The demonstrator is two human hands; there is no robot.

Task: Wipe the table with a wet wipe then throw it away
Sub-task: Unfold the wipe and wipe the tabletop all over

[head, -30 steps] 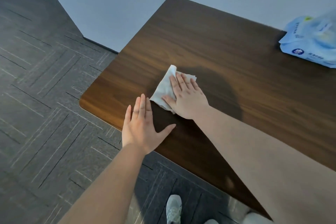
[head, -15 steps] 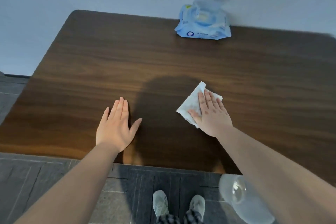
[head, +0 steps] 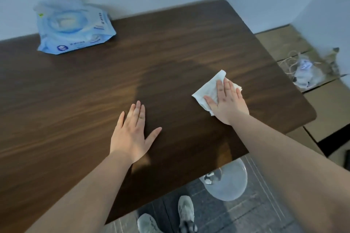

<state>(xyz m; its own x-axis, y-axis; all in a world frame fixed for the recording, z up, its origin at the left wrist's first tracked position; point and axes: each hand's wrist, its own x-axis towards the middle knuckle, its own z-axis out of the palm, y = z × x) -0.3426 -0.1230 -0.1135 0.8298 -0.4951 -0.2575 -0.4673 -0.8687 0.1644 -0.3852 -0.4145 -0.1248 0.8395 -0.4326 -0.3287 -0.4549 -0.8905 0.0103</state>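
Observation:
A white wet wipe (head: 208,89) lies flat on the dark wooden table (head: 94,91), towards its right side. My right hand (head: 226,102) presses down on the wipe with flat fingers, covering its right half. My left hand (head: 132,134) rests palm down on the bare wood near the front edge, fingers spread, holding nothing. A clear plastic-lined bin (head: 226,181) stands on the floor just below the table's front edge, under my right forearm.
A blue pack of wet wipes (head: 73,28) with its lid open sits at the table's far left, by the wall. Cardboard boxes (head: 325,104) with a bag and string on top stand to the right of the table. My shoes (head: 186,212) show below.
My right hand has slid the wipe from the table's left end across to its right side. My view has swung right with it. The left hand stays flat on the wood.

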